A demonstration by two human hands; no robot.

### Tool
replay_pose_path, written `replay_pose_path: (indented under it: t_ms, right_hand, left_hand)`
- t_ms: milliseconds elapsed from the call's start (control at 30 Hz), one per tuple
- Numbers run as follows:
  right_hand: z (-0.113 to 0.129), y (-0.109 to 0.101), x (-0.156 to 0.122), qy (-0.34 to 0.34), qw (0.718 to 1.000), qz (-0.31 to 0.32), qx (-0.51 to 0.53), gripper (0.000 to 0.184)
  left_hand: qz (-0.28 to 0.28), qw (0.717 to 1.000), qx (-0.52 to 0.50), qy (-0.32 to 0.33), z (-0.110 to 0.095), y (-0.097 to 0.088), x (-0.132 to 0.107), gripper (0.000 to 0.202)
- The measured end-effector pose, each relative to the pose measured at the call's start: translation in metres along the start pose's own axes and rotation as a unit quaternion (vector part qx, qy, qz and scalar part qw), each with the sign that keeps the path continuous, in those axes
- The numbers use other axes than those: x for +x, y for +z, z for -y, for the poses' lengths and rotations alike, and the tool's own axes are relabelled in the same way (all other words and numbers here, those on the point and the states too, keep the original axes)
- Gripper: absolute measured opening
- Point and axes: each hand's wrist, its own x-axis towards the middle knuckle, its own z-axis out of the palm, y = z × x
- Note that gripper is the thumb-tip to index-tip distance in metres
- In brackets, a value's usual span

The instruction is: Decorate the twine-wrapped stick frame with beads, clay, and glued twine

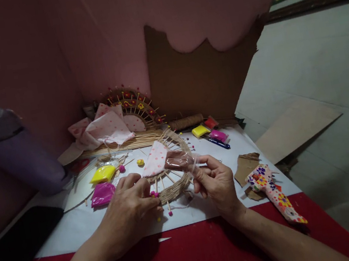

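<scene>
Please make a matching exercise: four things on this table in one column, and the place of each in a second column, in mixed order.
Things:
1. twine-wrapped ring
2. small clear bag
3. blue pen
4. flower-painted tool

Places:
A. at the right edge of the white sheet
B. pinched in the right hand
C. touched by the left hand
D. beside a pink packet, on the far side

Pairs: 1-C, 2-B, 3-D, 4-A
</scene>
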Motion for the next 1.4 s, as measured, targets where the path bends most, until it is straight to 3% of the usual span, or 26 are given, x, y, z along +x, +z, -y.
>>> replay_pose_path:
  t_ms: [400, 1100, 1400]
  right_hand:
    - [-0.001, -0.001, 0.0, 0.001, 1.0, -0.007, -0.02, 0.03]
    - [0.001, 0.001, -0.002, -0.009, 1.0, 0.003, -0.027, 0.029]
    - [0.0, 0.0, -0.001, -0.014, 1.0, 0.004, -0.028, 0.028]
  left_hand:
    - [-0.064, 0.996, -0.064, -0.013, 0.004, -0.013, -0.002, 0.028]
    - [0.018, 0.999, -0.035, -0.016, -0.001, -0.008, -0.002, 0.032]
    - [-0.016, 0.999, -0.037, -0.004, 0.002, -0.005, -0.001, 0.027]
